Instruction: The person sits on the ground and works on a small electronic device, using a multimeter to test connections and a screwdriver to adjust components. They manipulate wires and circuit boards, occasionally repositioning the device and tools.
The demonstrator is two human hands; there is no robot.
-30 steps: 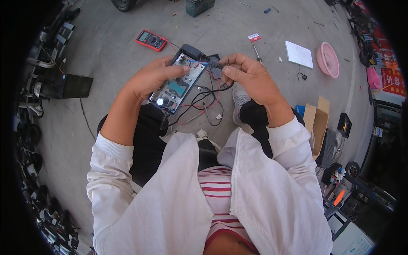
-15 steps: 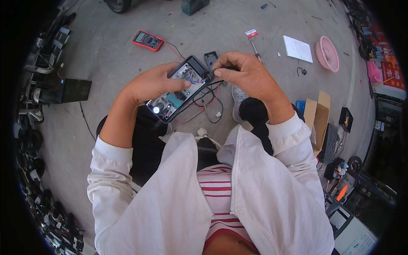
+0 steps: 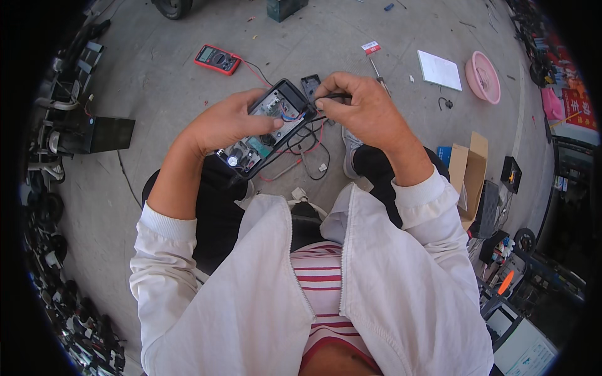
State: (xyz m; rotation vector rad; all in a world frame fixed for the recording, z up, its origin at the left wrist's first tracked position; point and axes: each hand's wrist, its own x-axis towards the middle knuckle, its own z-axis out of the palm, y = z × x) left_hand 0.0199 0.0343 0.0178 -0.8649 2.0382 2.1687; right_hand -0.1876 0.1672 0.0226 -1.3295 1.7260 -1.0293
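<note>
My left hand (image 3: 227, 123) grips an opened black plastic case (image 3: 292, 96), thumb over its inside and fingers behind it. A circuit board (image 3: 258, 148) with round capacitors lies in the case, and thin blue and red wires (image 3: 290, 116) run across its upper part. At the case's upper right end, my right hand (image 3: 367, 108) pinches a black cable (image 3: 339, 96) between thumb and fingers. The cable's path into the case is partly hidden. Beyond the case lies a small black plastic piece (image 3: 310, 82), and below it black cords (image 3: 318, 147) loop over the floor.
A red multimeter (image 3: 217, 59) lies ahead on the left, its red probe lead (image 3: 290, 167) near my feet. To the right are a screwdriver (image 3: 377, 74), a white booklet (image 3: 439, 70), a pink basin (image 3: 483, 76) and an open cardboard box (image 3: 475, 178). A dark box (image 3: 111, 134) stands left.
The case has tilted slightly, showing more of its upper inside. My right hand has shifted a little left and down, still pinching the cable.
</note>
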